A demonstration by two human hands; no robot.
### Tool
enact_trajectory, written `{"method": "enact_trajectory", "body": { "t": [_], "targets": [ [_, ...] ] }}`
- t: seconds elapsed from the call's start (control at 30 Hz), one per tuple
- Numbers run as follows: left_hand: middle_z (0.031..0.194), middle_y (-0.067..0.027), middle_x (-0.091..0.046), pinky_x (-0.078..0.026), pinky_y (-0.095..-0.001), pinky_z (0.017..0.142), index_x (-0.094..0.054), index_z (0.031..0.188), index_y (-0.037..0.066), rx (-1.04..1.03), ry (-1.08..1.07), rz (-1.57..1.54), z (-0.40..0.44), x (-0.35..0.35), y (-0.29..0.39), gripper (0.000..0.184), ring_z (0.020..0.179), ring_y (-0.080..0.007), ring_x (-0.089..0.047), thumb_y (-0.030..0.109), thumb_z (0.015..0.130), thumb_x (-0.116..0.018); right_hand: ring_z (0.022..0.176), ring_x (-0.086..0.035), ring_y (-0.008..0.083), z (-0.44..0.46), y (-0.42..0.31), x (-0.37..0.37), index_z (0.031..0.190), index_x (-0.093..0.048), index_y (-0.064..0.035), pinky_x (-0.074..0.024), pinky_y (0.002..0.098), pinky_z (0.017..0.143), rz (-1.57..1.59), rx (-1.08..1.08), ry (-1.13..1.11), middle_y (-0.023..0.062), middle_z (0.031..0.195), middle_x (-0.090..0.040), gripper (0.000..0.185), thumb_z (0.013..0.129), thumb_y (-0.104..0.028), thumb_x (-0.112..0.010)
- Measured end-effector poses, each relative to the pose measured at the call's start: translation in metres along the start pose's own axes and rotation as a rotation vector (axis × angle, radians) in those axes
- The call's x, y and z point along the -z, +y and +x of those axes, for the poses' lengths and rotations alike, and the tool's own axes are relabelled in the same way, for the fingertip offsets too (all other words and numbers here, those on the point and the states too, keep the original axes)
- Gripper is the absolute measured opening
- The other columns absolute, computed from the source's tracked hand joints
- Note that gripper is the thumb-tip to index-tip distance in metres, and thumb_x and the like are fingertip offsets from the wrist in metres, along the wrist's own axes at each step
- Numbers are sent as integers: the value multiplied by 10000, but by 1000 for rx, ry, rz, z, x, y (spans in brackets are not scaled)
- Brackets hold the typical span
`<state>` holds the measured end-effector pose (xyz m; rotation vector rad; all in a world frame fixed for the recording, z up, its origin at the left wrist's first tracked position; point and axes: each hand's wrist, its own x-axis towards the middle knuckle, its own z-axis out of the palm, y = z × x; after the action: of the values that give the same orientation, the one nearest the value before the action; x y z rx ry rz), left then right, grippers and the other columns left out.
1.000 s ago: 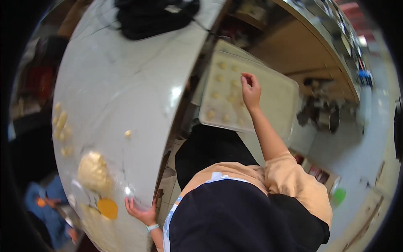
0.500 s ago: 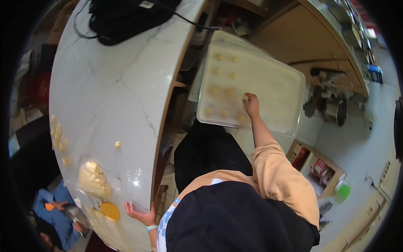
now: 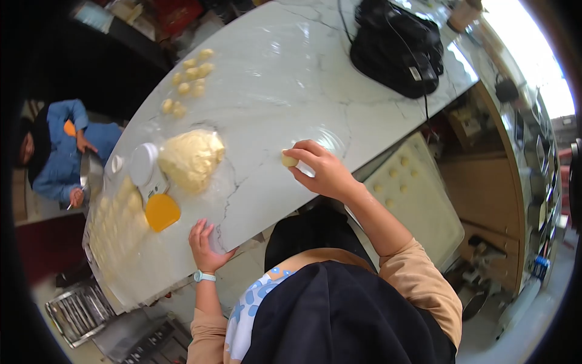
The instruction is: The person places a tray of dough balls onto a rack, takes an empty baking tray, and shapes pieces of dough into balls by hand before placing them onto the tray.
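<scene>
Moved off the tray (image 3: 445,227), the right hand (image 3: 321,170) pinched a small dough ball (image 3: 290,160) at the tabletop's (image 3: 273,115) middle, the left hand (image 3: 207,247) lay empty, fingers parted, on its near edge, a dough mound (image 3: 193,159) sat nearer the far edge, and beyond was a person in blue (image 3: 76,148).

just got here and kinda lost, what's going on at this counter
The right hand has its fingers on a small dough ball at the marble counter, while the left hand rests at the edge. A big dough lump and more small balls lie on the counter. Beside it, a tray already carries several balls.
</scene>
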<state>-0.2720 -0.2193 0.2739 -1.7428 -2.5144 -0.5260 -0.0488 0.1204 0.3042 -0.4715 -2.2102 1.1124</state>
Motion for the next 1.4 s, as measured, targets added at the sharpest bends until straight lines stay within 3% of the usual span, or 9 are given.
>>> {"method": "enact_trajectory", "body": {
  "t": [0.23,0.33,0.47,0.63,0.73,0.9,1.1,1.33,1.4],
  "targets": [
    [1341,-123,-536,-372,-496,1079,-570,1175,116,15,38,-64,5,8,2,821,1272,-339,-487,387,484,-920,1060,-576,334,30,11,-27,1135,-646,-77,-492,412,883,-344,-42,-184,129,1143,-579,336,815,-139,-728],
    [1336,-107,-542,-367,-496,1083,-581,1174,119,42,53,-92,3,10,-1,797,1272,-316,-493,427,512,-902,1026,-589,331,48,27,-49,1095,-647,-65,-488,385,875,-45,-62,-106,132,1098,-611,318,797,-122,-740],
    [1341,-90,-542,-356,-488,1094,-583,1193,129,44,83,-128,-5,3,-3,775,1274,-291,-496,471,561,-872,912,-618,336,17,54,-57,972,-608,-30,-497,387,826,-53,79,-404,124,943,-641,203,796,-64,-702],
    [1360,-83,-534,-346,-470,1106,-578,1209,142,62,64,-164,-7,9,-4,763,1288,-269,-490,486,587,-854,833,-565,362,59,55,-30,898,-562,-31,-465,426,751,-346,254,-166,161,878,-586,120,807,-29,-640],
    [1368,-80,-530,-348,-467,1105,-575,1214,143,56,76,-144,-8,6,-5,762,1286,-267,-490,491,595,-851,806,-548,357,92,40,-75,870,-542,-33,-452,446,738,-288,171,-103,166,850,-564,99,815,-29,-624],
    [1401,-74,-501,-315,-458,1130,-553,1229,144,61,61,-153,-11,3,-9,793,1326,-261,-451,550,607,-830,803,-554,335,29,39,-61,868,-545,-26,-448,436,713,-18,-125,-335,168,854,-572,104,823,-55,-635],
    [1366,-72,-528,-352,-464,1101,-570,1214,141,49,90,-141,-8,6,-4,780,1286,-269,-487,490,580,-860,786,-567,334,90,37,-66,857,-528,-18,-462,423,699,-365,126,-47,161,839,-566,100,832,-52,-618],
    [1373,-73,-523,-350,-467,1102,-560,1215,139,50,81,-138,-9,6,-8,797,1304,-271,-474,488,565,-864,794,-575,336,33,48,-45,879,-555,-35,-467,413,710,-71,-9,-256,157,848,-571,91,821,-37,-625],
    [1374,-73,-523,-349,-466,1103,-558,1219,139,47,82,-136,-11,4,-4,797,1304,-272,-473,483,569,-862,747,-565,324,50,52,-44,858,-552,-24,-464,396,670,-219,54,-116,149,854,-567,83,815,-27,-623]
  ]
}}
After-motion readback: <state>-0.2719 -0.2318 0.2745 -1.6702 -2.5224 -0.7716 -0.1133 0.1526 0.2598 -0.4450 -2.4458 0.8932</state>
